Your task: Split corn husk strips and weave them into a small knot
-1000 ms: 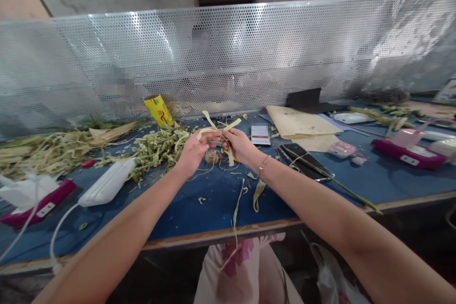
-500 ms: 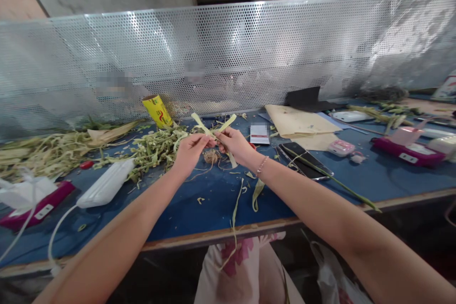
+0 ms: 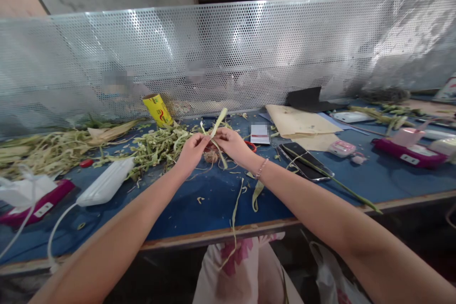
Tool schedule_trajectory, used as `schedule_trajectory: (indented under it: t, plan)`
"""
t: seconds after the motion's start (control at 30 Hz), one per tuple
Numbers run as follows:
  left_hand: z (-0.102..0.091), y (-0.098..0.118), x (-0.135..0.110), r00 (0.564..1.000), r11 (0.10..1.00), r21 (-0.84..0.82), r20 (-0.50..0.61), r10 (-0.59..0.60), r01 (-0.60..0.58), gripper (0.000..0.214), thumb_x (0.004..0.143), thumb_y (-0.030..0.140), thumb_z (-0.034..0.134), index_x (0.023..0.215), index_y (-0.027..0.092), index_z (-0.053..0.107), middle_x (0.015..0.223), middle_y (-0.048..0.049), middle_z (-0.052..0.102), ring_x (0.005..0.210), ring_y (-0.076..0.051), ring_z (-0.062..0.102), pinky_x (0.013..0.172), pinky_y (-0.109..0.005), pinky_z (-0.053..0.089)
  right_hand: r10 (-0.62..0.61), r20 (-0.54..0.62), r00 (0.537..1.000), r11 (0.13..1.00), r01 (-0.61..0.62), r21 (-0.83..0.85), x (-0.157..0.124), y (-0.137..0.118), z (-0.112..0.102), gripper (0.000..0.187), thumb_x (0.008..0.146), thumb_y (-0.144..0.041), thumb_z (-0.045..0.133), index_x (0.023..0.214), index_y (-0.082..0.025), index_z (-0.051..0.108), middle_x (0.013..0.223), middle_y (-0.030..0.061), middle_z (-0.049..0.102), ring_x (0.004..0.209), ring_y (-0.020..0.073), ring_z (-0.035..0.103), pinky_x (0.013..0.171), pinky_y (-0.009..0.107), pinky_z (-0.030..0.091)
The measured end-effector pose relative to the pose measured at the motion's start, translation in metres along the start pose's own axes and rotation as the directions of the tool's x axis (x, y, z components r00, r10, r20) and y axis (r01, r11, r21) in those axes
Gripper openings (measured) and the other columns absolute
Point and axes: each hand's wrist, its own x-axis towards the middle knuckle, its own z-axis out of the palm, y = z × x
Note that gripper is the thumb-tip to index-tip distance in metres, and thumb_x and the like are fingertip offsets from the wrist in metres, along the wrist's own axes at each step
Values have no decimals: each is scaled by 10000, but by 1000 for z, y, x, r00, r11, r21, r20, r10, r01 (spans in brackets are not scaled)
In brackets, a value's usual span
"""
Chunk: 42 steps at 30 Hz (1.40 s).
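Note:
Both hands meet over the middle of the blue table, pinching pale green leaf strips (image 3: 219,121) that look like corn husk. My left hand (image 3: 193,150) grips the strips from the left, thumb and forefinger together. From the right, my right hand (image 3: 232,146) holds them, its fingertips close to the left ones. One strip points up and away, and an end hangs down between the hands. Beneath lies a small ball of brown twine (image 3: 211,156). A heap of pale green knotted strips (image 3: 156,148) is beside my left hand. Exactly where the strips cross is hidden by my fingers.
A yellow tube (image 3: 158,110) stands before the perforated metal screen (image 3: 228,52). Left are dried husks (image 3: 50,152), a white power bank (image 3: 107,184) and a magenta power strip (image 3: 57,198). Right are a card (image 3: 260,134), brown paper (image 3: 299,121), a phone (image 3: 307,161) and another power strip (image 3: 409,153).
The two strip ends that stood crossed in a V now show as one long strip pointing up and a short tip beside it. The hands have shifted only slightly and still pinch the strips.

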Motion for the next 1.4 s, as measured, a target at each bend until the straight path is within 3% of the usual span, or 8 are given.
schedule_trajectory:
  t: [0.13,0.23,0.37,0.53,0.63,0.9,1.17,1.4]
  plan:
    - [-4,-5,3,996,999,10,-85,31,-31,240,686,389,585,620,163,537,566,25,539,558,-104,521,612,-259,455,-57,-7,998,995,56,-79,0,0,-3,348,628,-118,579,922,-205,413,708,-45,561,660,88,561,673,251,479]
    - [-6,-6,3,988,998,31,-145,54,-50,259,689,388,581,577,161,525,537,26,520,535,-94,500,575,-236,431,-199,-38,979,944,181,-275,-3,-2,-7,346,641,-140,589,918,-209,394,795,-30,518,661,80,534,665,254,477]
    - [-8,-4,3,977,997,67,-206,54,-41,296,665,408,603,539,160,503,513,25,507,510,-90,482,545,-229,417,-374,126,919,738,377,-559,-5,-5,-15,247,680,-106,565,884,-198,462,918,16,480,675,84,504,689,286,489]
    - [-8,-1,1,982,984,166,-167,91,-63,308,674,419,591,538,165,482,496,30,489,492,-90,458,521,-226,384,-469,469,749,428,657,-621,-6,-11,-21,169,818,-167,466,962,-200,549,993,75,501,940,159,506,857,343,459]
    - [-9,0,-1,983,950,289,-106,153,-117,278,703,384,563,552,171,466,487,38,477,476,-88,435,502,-224,344,-465,469,751,344,642,-685,-9,-13,-21,192,852,-199,411,961,-183,568,1077,108,479,896,159,519,845,362,464]
    - [-10,6,-3,977,895,418,-68,203,-157,215,735,346,518,607,176,491,519,29,491,492,-100,445,510,-237,338,-498,409,764,375,616,-693,-9,-11,-21,170,854,-198,412,958,-185,546,1076,118,458,931,169,511,855,384,464]
    - [-9,3,-2,971,913,360,-67,231,-193,218,696,363,574,639,186,459,547,33,477,502,-100,459,507,-232,359,-512,394,764,387,614,-688,-8,-12,-18,171,842,-193,433,960,-186,557,1104,120,469,1088,194,452,931,391,419]
    - [-6,9,-4,965,889,400,-39,260,-223,124,679,280,576,677,184,498,596,33,493,532,-94,455,525,-224,364,-539,280,795,476,561,-677,-2,-10,-18,146,844,-201,453,828,-186,597,859,68,557,877,165,531,821,345,454]
